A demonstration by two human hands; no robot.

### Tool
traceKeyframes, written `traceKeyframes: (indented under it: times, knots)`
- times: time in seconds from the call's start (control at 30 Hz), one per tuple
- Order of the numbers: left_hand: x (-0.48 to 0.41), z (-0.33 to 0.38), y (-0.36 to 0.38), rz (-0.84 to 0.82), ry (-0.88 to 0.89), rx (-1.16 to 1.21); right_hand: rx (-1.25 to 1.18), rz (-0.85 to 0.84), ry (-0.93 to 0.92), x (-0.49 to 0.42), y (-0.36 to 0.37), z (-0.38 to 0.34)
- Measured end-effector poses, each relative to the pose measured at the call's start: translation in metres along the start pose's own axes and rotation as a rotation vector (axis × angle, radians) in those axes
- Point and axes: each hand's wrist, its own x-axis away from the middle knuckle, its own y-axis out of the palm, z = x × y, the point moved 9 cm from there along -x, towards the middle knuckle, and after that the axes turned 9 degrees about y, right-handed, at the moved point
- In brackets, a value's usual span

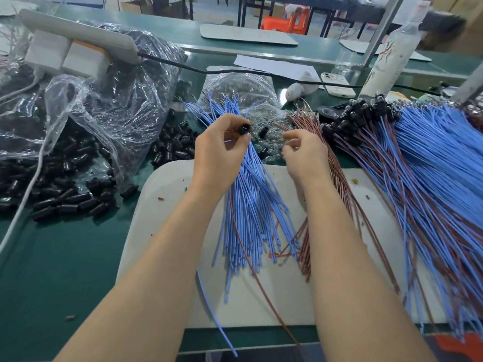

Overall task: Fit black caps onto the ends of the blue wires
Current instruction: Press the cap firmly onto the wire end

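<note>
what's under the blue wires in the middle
The blue wires lie on a white board, which sits on the green table. Whatever is under the thick of the bunch is hidden.

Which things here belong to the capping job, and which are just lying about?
Job: left hand pinching a cap; right hand; blue wires; cap pile; capped wires.
Lying about: phone; bottle; paper; orange stool.

Wire bundle (251,205): blue. Adjacent wires (303,257): reddish brown. Held cap (244,128), loose caps (70,205): black. Table (65,270): dark green. Mat (162,205): white. Stool (285,22): orange. Bottle (389,61): white, multicoloured streaks.
</note>
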Motion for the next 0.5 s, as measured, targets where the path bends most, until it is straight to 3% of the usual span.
traceKeyframes:
  times: [0.2,0.5]
  knots:
    - [0.0,-0.001,-0.001,0.007,-0.003,-0.002,-0.009,0.163,0.064,-0.005,-0.029,0.015]
    - [0.0,-0.001,0.0,-0.004,0.004,-0.012,0.241,-0.023,0.108,-0.009,0.002,0.016]
